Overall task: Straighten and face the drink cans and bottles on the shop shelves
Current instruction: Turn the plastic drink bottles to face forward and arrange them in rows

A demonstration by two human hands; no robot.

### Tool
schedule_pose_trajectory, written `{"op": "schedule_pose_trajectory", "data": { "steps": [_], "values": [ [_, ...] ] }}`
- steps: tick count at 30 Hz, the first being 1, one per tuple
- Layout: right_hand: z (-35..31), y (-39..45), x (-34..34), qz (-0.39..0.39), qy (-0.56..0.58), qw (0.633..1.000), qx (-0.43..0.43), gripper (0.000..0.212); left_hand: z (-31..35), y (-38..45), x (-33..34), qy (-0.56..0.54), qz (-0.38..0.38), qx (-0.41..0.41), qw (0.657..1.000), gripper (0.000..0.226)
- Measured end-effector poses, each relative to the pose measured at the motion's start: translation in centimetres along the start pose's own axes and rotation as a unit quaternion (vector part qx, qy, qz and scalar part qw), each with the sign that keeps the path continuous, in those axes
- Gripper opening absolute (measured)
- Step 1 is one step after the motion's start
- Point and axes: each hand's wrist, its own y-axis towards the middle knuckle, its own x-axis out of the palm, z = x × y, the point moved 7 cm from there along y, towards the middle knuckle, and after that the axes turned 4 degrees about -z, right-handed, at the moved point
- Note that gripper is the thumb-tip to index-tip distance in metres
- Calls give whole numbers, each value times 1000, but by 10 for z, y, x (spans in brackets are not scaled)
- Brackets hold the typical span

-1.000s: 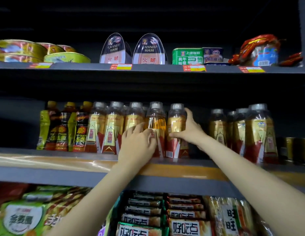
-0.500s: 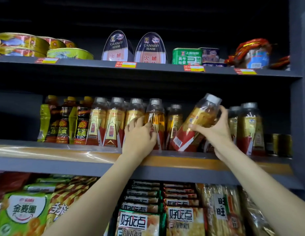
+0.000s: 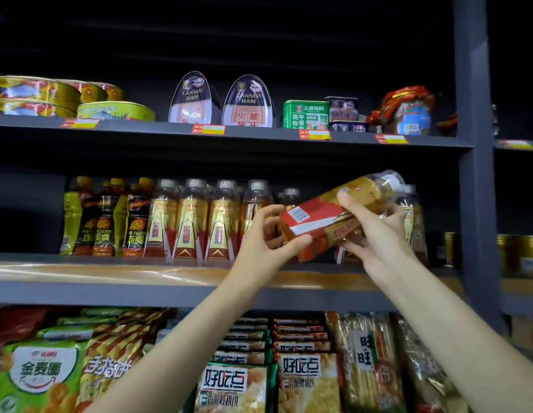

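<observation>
Both hands hold one bottle [image 3: 333,216] tilted above the middle shelf [image 3: 110,289] front edge. Left hand [image 3: 263,244] fingers pinch its base; right hand [image 3: 375,234] fingers curl round its body. Remaining bottles [image 3: 193,225] stand upright.

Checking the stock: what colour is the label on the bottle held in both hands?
Red and gold, on the bottle, seen in the head view.

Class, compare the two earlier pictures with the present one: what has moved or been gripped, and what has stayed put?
The right hand has lifted one bottle off the middle shelf and tipped it, cap to the right. The left hand left the standing row and now grips the bottle's base. The other bottles and the tins above stayed put.
</observation>
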Motion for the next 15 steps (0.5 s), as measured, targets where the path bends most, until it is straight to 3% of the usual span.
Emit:
{"op": "schedule_pose_trajectory", "data": {
  "steps": [3,6,9,11,13,15],
  "values": [
    [0,-10,4,6,-14,1000,-12,85,-14,0,6,-155,-48,-125,979,63],
    [-3,-13,8,-21,-19,1000,11,78,-14,-3,9,-216,-47,-145,965,52],
    [-2,-13,13,-89,-36,990,106,42,3,0,-6,-72,51,-19,996,50],
    [4,-17,9,-101,20,978,181,24,23,-1,-11,83,72,92,990,60],
    [7,-21,4,-92,65,970,214,32,33,-3,-8,162,46,151,974,70],
    [7,-22,0,-81,86,970,214,43,37,-3,-4,174,27,166,970,72]
  ]
}}
